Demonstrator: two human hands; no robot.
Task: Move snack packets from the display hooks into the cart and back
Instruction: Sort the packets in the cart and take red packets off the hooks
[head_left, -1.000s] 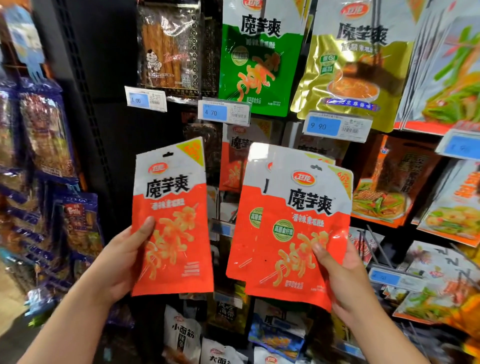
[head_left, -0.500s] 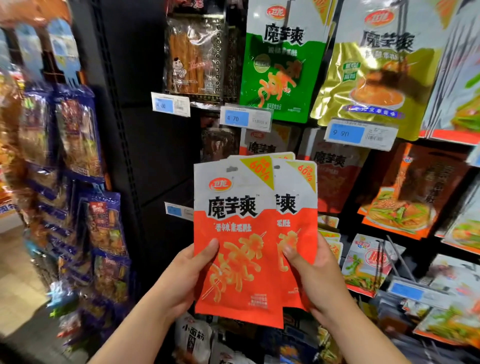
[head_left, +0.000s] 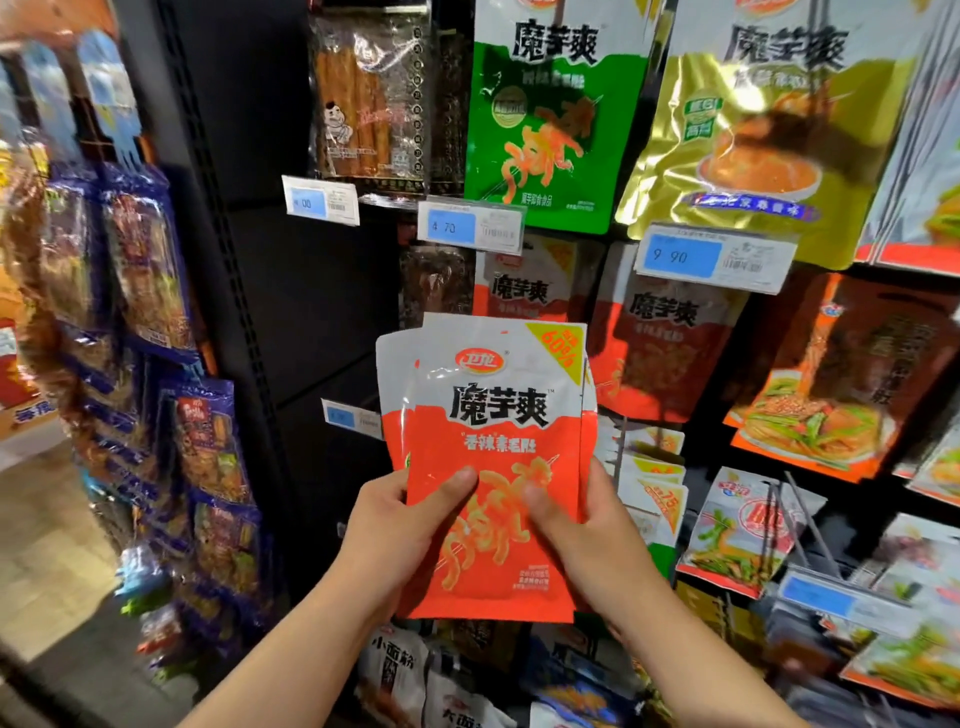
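Head view, both hands (head_left: 395, 540) (head_left: 597, 540) gripping stacked red packets (head_left: 493, 415)

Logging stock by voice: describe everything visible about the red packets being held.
The red packets are glossy pouches, white above, orange-red below, with black Chinese lettering, a red oval logo and a yellow corner flash. Several are stacked upright, slightly fanned. The left hand and right hand grip the lower half, thumbs on the front.

hanging packets (head_left: 540, 119) crowd right, dark panel (head_left: 311, 312) bare left
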